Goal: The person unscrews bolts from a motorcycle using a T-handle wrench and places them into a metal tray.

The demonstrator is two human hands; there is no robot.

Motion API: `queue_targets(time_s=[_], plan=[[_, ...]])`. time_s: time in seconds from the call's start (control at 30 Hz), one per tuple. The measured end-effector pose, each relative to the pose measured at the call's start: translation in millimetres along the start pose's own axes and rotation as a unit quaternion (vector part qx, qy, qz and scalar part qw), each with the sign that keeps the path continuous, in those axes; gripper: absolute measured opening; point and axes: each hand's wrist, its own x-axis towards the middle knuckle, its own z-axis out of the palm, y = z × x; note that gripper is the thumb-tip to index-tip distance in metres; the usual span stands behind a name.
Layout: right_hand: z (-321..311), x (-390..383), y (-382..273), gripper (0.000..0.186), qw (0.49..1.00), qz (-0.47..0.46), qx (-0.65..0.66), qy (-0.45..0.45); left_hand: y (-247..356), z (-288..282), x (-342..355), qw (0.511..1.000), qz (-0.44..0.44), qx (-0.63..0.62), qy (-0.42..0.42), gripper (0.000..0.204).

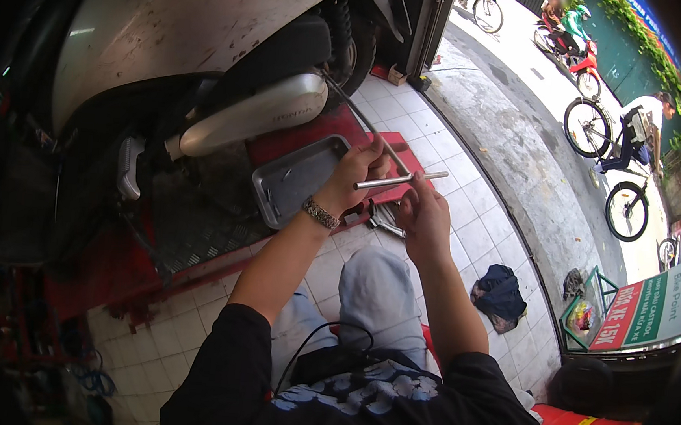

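Note:
A long metal T-handle wrench (389, 154) slants from the rear end of the scooter's silver side cover (260, 114) toward me. Its sliding crossbar (374, 184) lies level between my hands. My left hand (353, 172), with a patterned band at the wrist, has its fingers curled round the shaft just short of the crossbar. My right hand (425, 222) is on the other side, index finger against the bar near the joint and the other fingers bent. The wrench's far tip sits close to the cover's end, by the rear wheel (357, 60); what it engages is too small to make out.
Below the cover, a grey metal tray (289, 184) rests on the red lift platform (388, 146). Silver tools (387, 219) lie beside it. A dark cloth (499, 298) is on the white tiles. A sign (641, 312) stands right; cyclists and riders are on the street.

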Motion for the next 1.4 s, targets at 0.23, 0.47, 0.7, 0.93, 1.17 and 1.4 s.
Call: queue_targets(time_s=[0.23, 0.47, 0.7, 0.93, 1.17, 1.4], plan=[[8, 15, -12, 0.032, 0.960, -0.191, -0.203, -0.015, 15, -2, 5, 0.999, 0.014, -0.052, 0.001, 0.058], [23, -9, -9, 0.045, 0.776, -0.314, -0.547, 0.021, 14, -10, -14, 0.999, -0.009, 0.005, -0.051, 0.059], [13, -42, 8, 0.061, 0.764, -0.298, -0.561, -0.110, 17, 3, -15, 0.999, -0.018, -0.034, -0.034, 0.062], [-48, -6, -1, 0.072, 0.902, -0.169, -0.396, -0.033, 14, 5, -8, 0.997, 0.031, -0.075, -0.012, 0.062], [-1, -36, -3, 0.089, 0.929, -0.150, -0.275, -0.194, 22, 1, -10, 0.995, 0.035, -0.093, -0.017, 0.057], [10, -44, -4, 0.086, 0.877, -0.238, -0.381, -0.173, 21, -10, -15, 0.996, 0.027, -0.080, 0.010, 0.052]])
